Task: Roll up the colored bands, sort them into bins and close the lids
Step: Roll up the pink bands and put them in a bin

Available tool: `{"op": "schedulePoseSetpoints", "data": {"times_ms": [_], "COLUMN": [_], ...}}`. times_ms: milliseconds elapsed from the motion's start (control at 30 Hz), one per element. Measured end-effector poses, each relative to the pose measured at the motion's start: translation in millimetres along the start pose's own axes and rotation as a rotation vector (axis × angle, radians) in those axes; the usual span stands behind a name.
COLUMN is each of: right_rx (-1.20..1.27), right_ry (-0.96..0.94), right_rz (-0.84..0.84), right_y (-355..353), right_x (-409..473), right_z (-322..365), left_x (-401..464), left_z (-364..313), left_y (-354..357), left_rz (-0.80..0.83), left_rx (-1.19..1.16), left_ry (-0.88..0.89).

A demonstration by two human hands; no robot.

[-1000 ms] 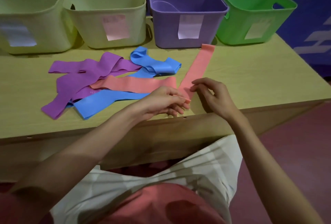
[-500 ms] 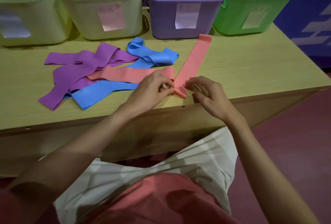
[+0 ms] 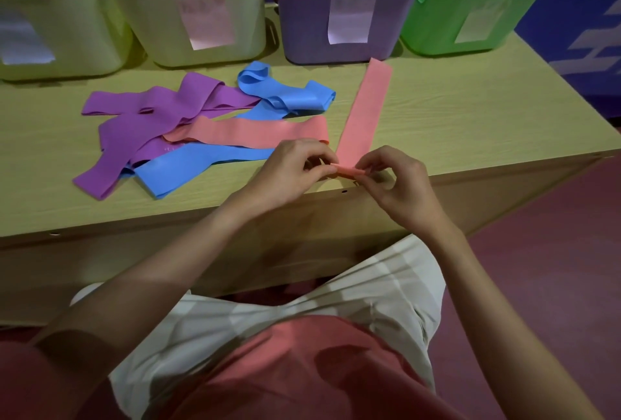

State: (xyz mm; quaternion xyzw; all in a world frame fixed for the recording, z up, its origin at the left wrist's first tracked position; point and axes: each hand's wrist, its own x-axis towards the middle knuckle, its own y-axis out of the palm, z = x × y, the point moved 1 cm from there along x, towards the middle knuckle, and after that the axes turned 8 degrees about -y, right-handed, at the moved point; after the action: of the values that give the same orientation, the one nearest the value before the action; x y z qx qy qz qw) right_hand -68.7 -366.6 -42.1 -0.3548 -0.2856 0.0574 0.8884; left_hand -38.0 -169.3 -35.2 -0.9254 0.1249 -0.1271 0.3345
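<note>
A long pink band (image 3: 366, 107) lies stretched on the table toward the purple bin (image 3: 346, 33). Its near end is turned into a small tight roll at the table's front edge. My left hand (image 3: 295, 171) pinches the roll's left end and my right hand (image 3: 393, 181) pinches its right end. A second pink band (image 3: 248, 132) lies flat to the left, over purple bands (image 3: 158, 117) and blue bands (image 3: 198, 164). Another blue band (image 3: 285, 90) lies bunched behind them.
Along the back of the wooden table (image 3: 470, 117) stand two pale yellow bins (image 3: 40, 50) (image 3: 161, 36), the purple one and a green bin (image 3: 447, 26), all open with paper labels. A blue wall panel (image 3: 588, 16) is at the right.
Both hands closed in on the pink band's near end and folded it over into a small roll; a second ago that end lay flat under my fingers.
</note>
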Motion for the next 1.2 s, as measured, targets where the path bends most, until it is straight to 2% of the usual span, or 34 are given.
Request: {"op": "schedulePoseSetpoints", "data": {"times_ms": [200,433,867,1200], "right_rx": [-0.041,-0.149,-0.15,-0.113], "right_ry": [0.001,-0.005,-0.022,0.064], "right_rz": [0.014,-0.078,-0.07,-0.06], "right_y": [5.3,15.2,21.0,20.2], "right_x": [-9.7,-15.5,-13.7,-15.2], "right_z": [3.1,-0.3,0.1,3.1], "left_x": [-6.0,-5.7,-5.4,-4.2], "left_z": [4.9,8.0,10.7,8.1], "left_y": [4.6,8.5,10.4,11.2], "left_rz": [0.043,-0.025,0.004,0.055], "left_rx": [0.085,0.162,0.215,0.2], "left_ry": [0.09,0.169,0.22,0.209]}}
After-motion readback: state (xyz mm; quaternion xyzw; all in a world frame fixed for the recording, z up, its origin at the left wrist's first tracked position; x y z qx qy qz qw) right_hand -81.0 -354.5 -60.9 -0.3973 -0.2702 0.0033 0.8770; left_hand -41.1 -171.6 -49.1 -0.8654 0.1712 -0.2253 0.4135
